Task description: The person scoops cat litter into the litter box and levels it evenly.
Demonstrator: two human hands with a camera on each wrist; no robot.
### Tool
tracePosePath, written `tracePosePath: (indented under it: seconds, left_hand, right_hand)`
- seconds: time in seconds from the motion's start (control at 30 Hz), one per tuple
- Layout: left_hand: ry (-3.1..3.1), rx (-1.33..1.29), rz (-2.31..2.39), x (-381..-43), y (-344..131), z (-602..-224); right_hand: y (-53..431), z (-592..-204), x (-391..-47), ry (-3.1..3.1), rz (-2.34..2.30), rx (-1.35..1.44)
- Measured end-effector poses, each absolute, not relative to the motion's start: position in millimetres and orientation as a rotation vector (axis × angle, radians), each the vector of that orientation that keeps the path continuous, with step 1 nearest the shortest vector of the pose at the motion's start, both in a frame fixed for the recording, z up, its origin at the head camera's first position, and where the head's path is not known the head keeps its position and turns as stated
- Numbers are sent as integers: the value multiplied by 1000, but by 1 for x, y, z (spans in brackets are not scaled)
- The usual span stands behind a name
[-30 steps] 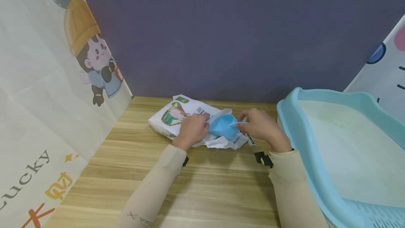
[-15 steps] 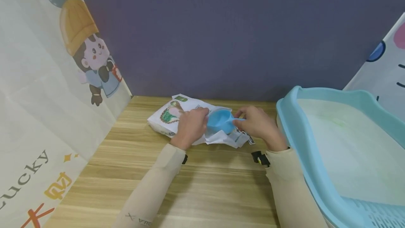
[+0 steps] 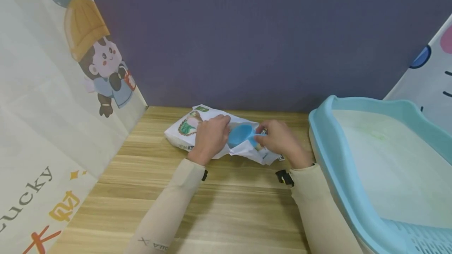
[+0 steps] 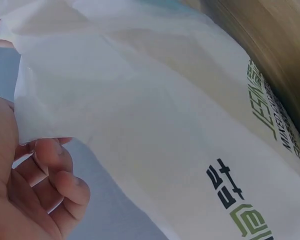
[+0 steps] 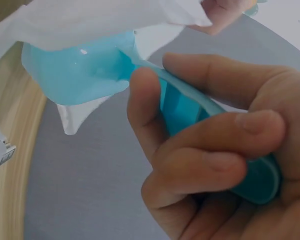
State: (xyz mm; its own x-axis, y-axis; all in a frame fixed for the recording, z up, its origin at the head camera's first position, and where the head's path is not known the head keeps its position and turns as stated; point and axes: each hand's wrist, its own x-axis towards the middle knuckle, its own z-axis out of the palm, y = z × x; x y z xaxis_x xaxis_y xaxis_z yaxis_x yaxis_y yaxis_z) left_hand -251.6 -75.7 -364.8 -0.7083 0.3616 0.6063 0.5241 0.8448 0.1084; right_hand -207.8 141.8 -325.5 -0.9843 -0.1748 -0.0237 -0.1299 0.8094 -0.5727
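A white printed cat litter bag (image 3: pixel 176 131) lies on its side on the wooden table, its torn mouth facing right. My left hand (image 3: pixel 212 135) pinches the edge of that mouth; in the left wrist view the bag film (image 4: pixel 140 110) runs between its thumb and curled fingers. Blue and plastic, a scoop (image 3: pixel 239 135) has its bowl within the bag's opening, partly covered by a white flap. My right hand (image 3: pixel 279 139) grips the handle, fingers wrapped around it in the right wrist view, where the scoop's bowl (image 5: pixel 80 75) appears under the film.
To the right stands a large light-blue litter tray (image 3: pixel 328 140) with a raised rim and a pale floor. A dark wall panel (image 3: pixel 240 42) rises behind the table (image 3: pixel 169 195), and a white printed sheet (image 3: pixel 31 89) hangs at the left.
The scoop and my right hand have moved left, deeper into the bag's mouth. My left hand has shifted slightly left, still gripping the bag's edge.
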Motion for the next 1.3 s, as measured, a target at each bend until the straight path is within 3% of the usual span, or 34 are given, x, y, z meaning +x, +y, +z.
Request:
tracePosePath:
  seconds: [0.67,1.3]
  left_hand:
    - [-2445,-730,-441,-251,-76,-366]
    - [-2569,-720,-498,-259,-68,-361]
  right_hand:
    - [130,-336,-210,2993,-728,-238]
    - [150,-324,-223,3006,-679,-297]
